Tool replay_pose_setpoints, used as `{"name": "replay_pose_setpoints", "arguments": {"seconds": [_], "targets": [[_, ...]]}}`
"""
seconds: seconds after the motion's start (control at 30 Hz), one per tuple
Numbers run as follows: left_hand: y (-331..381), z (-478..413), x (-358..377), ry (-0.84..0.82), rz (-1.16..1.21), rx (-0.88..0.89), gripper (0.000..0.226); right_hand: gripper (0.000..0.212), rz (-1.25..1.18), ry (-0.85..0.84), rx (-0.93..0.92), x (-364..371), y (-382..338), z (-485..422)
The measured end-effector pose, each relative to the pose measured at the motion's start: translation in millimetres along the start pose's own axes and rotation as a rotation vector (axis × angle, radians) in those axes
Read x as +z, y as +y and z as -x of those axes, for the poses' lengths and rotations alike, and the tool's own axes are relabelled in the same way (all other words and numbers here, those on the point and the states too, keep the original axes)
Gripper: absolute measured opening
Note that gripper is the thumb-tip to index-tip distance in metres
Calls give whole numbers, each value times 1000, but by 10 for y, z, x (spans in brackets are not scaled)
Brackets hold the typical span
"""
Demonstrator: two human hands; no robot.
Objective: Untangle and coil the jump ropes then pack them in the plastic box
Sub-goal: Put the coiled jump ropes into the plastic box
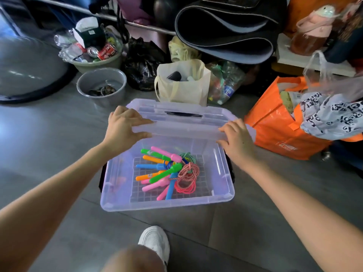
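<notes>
Jump ropes (167,171) lie heaped inside the clear plastic box (117,185) on the grey floor, bright handles fanned to the left, cords bunched on the right. At far left, behind the box, stands a grey bowl (82,83). My left hand (122,128) grips the left end of the lid (182,122), fingers curled over its near edge, thumb beneath. The lid is tilted up over the box's far side. My right hand (237,138) pinches the right end likewise. An orange bag (275,130) stands further right
</notes>
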State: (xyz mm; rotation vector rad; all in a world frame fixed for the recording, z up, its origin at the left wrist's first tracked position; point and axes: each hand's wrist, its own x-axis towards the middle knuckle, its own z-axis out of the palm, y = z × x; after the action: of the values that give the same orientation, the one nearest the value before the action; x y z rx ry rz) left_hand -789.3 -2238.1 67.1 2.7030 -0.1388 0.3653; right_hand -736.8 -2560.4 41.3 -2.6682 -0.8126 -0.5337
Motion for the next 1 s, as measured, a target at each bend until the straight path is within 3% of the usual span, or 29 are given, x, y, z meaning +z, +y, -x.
{"name": "replay_pose_setpoints", "arguments": {"seconds": [0.2, 0.27, 0.37, 0.5, 0.63, 0.7, 0.77, 0.83, 0.9, 1.0], "targets": [[-258, 922, 120, -135, -72, -123, 38, 44, 76, -140, -108, 259, -533, 484], [-233, 1141, 202, -206, -96, -147, 44, 45, 119, -220, -140, 318, -622, 660], [-144, 1366, 309, -275, -127, -121, 58, 47, 154, -259, -143, 392, -656, 900], [-104, 1634, 478, -344, -214, -32, 54, 55, 122, -325, -155, 483, -660, 1213], [-200, 1874, 573, -344, -206, -25, 29, 57, 59, -364, -148, 542, -682, 1478], [-264, 1897, 578, -289, -173, -80, 33, 54, 44, -353, -153, 506, -667, 1505], [-294, 1847, 551, -159, -176, -206, 28, 40, -2, -303, -99, 460, -615, 1454], [-318, 1749, 522, -73, -189, -466, 28, 30, -6, -208, 76, 449, -532, 1377], [-354, 1627, 511, -148, -118, -814, 43, 37, 88, -182, 358, 471, -434, 1294], [-413, 1467, 594, -211, 218, -1113, 43, 60, 95, -387, 767, 558, -239, 1198]]}}
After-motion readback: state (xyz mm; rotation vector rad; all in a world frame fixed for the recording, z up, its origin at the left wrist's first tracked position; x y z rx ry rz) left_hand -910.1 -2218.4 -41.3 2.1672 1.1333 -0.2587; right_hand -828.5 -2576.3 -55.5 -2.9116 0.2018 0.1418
